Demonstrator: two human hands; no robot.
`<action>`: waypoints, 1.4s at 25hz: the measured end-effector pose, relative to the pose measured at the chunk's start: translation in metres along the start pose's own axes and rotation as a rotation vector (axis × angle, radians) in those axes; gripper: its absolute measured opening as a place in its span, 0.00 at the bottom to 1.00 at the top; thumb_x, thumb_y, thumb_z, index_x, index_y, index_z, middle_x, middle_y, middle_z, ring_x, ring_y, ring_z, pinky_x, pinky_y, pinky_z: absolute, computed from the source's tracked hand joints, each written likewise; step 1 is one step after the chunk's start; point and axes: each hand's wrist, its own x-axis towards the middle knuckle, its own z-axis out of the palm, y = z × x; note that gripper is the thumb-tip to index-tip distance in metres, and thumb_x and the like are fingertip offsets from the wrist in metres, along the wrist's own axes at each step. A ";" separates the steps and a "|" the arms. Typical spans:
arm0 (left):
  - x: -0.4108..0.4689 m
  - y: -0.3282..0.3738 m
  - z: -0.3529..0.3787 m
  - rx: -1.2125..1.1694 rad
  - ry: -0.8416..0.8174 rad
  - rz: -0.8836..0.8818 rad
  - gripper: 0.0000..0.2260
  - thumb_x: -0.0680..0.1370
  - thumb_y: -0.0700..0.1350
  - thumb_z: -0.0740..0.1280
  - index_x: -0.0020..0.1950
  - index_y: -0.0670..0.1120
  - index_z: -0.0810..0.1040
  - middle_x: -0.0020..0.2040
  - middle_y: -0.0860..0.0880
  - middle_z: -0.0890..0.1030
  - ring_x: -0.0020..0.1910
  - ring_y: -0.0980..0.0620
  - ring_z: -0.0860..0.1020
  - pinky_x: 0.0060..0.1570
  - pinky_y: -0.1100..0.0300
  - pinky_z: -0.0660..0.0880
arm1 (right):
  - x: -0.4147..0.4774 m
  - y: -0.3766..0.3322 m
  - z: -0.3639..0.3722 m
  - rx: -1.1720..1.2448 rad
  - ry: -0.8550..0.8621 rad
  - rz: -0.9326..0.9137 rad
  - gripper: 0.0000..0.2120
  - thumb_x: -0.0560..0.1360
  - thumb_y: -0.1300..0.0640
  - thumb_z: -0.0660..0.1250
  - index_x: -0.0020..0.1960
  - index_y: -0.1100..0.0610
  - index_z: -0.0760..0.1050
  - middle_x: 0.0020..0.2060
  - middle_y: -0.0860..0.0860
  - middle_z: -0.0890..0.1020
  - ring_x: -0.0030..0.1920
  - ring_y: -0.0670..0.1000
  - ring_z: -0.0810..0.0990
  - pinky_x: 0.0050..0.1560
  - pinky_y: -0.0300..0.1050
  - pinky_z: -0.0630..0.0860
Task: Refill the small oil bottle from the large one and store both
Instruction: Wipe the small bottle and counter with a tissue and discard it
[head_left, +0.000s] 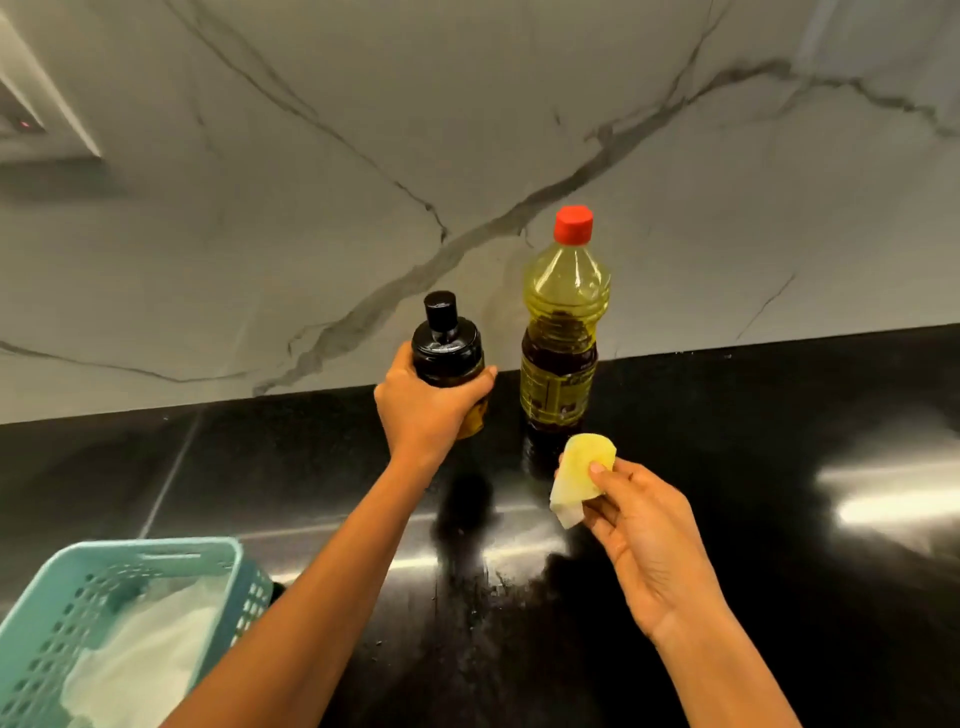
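Note:
The small oil bottle (448, 353), dark glass with a black pump cap, stands upright near the marble wall, and my left hand (426, 410) is wrapped around its body. To its right stands the large plastic oil bottle (563, 322), yellow oil inside and a red cap screwed on. In front of the large bottle, my right hand (644, 535) pinches a folded, oil-stained piece of tissue (579, 480) between thumb and fingers, held above the counter.
The black glossy counter (753, 519) runs along a white veined marble wall (363, 156). A teal plastic basket (104, 623) with white paper or cloth inside sits at the lower left. A light fitting shows at the upper left.

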 end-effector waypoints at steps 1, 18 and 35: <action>0.007 -0.015 0.008 0.010 -0.004 -0.024 0.25 0.57 0.55 0.78 0.49 0.51 0.77 0.43 0.47 0.83 0.42 0.46 0.82 0.42 0.47 0.80 | 0.009 0.005 0.001 -0.054 0.032 -0.012 0.06 0.76 0.63 0.64 0.48 0.58 0.79 0.45 0.55 0.83 0.49 0.53 0.81 0.49 0.49 0.78; 0.040 -0.080 0.041 -0.019 0.038 0.015 0.24 0.63 0.44 0.78 0.56 0.45 0.76 0.46 0.55 0.80 0.45 0.64 0.77 0.45 0.76 0.71 | 0.052 0.048 -0.004 -0.173 0.144 -0.073 0.07 0.74 0.62 0.67 0.51 0.55 0.78 0.43 0.52 0.84 0.45 0.49 0.83 0.47 0.44 0.79; -0.216 -0.102 -0.130 0.603 -0.164 0.063 0.30 0.74 0.51 0.66 0.73 0.46 0.60 0.76 0.52 0.55 0.75 0.57 0.47 0.70 0.62 0.49 | -0.041 0.047 -0.099 -0.893 0.201 -0.503 0.05 0.75 0.64 0.64 0.43 0.56 0.74 0.37 0.49 0.77 0.37 0.46 0.76 0.34 0.32 0.71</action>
